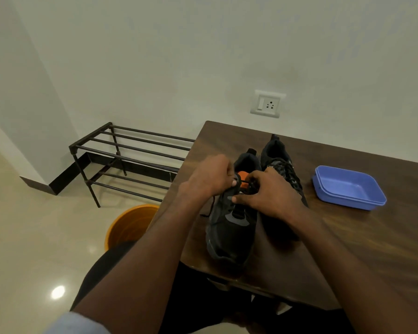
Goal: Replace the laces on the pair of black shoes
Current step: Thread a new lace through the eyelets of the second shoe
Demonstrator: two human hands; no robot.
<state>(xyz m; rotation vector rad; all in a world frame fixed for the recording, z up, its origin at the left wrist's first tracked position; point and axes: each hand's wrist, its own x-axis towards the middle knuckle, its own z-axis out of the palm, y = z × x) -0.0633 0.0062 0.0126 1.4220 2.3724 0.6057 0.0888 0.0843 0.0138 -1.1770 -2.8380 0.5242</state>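
Two black shoes stand side by side on the surface (348, 249), toes near. Both hands work the left shoe (229, 227): the left hand (209, 175) pinches the lace (238, 183) leftward, while the right hand (266, 192) has its fingers (238, 198) closed at the eyelets.

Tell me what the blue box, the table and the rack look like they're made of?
Blue box: looks like plastic, smooth and evenly colored, with thin molded walls. Table: wood or wood-look laminate, dark brown with grain streaks and a slight sheen. Rack: probably metal, thin dark round bars.
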